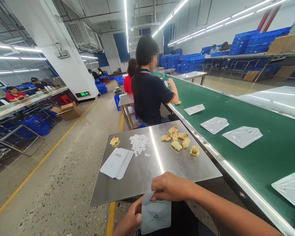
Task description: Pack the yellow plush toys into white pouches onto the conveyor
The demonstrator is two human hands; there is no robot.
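Note:
A pale grey pouch (pixel 156 214) hangs upright just past the near edge of the metal table. My left hand (pixel 130 218) grips its left side, thumb in front. At its top edge my right hand (pixel 168 186) is closed, with the fingertips at the pouch's opening; whether they hold anything inside is hidden. Further off on the table lie a stack of flat pouches (pixel 116 163), a pile of small white discs (pixel 139 143), one yellow figure (pixel 114 141) at the left corner and several yellow figures (pixel 174 136) towards the right.
A green conveyor belt (pixel 226 111) with several filled pouches (pixel 242 136) runs along the right, edged by a metal rail (pixel 211 150). A person in a dark shirt (pixel 147 95) sits beyond the table. A cardboard box (pixel 70 111) stands on the floor at left.

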